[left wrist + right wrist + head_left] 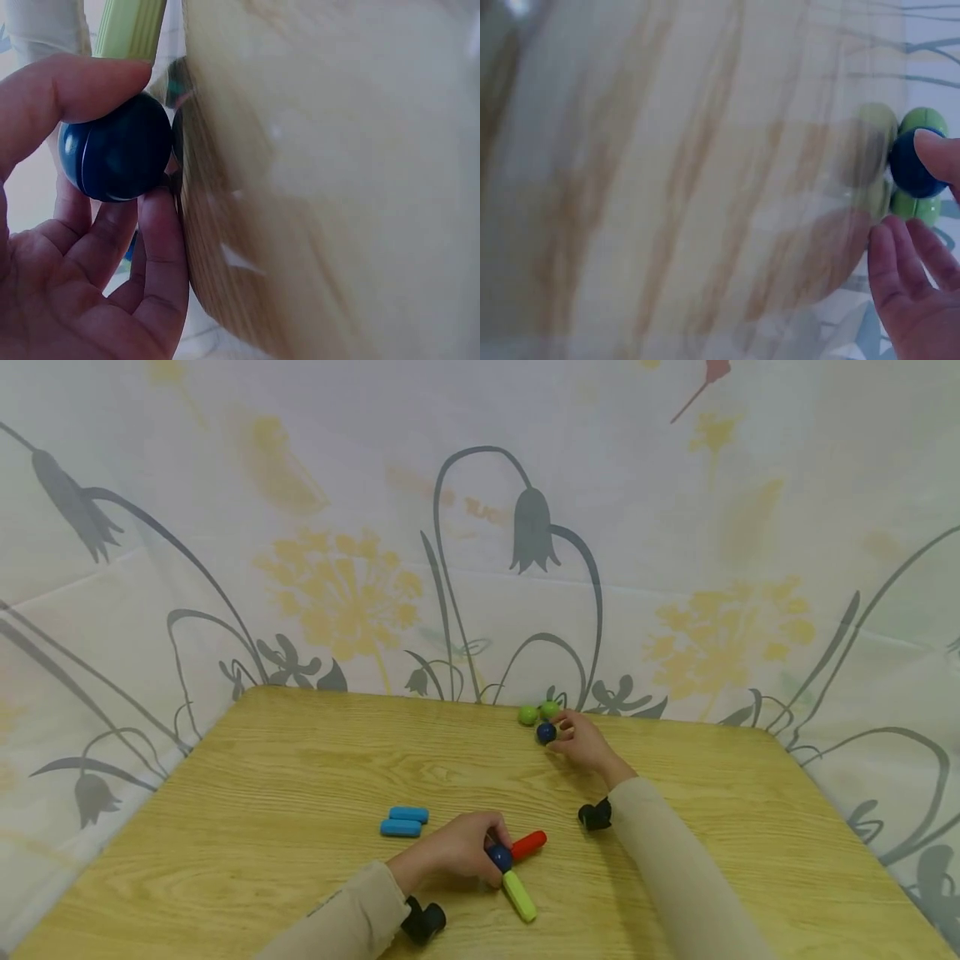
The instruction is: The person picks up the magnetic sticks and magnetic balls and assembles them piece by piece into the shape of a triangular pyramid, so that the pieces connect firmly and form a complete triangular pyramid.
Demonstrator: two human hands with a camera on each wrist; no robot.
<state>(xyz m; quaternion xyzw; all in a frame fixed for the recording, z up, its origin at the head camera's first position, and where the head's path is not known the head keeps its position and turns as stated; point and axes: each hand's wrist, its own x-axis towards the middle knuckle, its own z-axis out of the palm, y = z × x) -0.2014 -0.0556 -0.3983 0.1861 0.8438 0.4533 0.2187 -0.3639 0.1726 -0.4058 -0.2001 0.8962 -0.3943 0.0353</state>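
Note:
My left hand (468, 847) pinches a dark blue ball (116, 150) between thumb and fingers, low over the table. A red rod (529, 845) and a yellow-green rod (520, 897) extend from this ball in different directions. At the table's far side, my right hand (585, 743) is spread around a second dark blue ball (546, 733). In the right wrist view its thumb overlaps that ball (915, 166), while the fingers stay apart below it. Two green balls, one on the left (528, 715) and one on the right (550, 709), lie just behind.
Two blue rods (405, 822) lie side by side left of my left hand. The wooden table (300, 760) ends at a flower-printed cloth (480, 568) behind and at both sides. Black wrist cameras (423, 921) sit beneath the sleeves.

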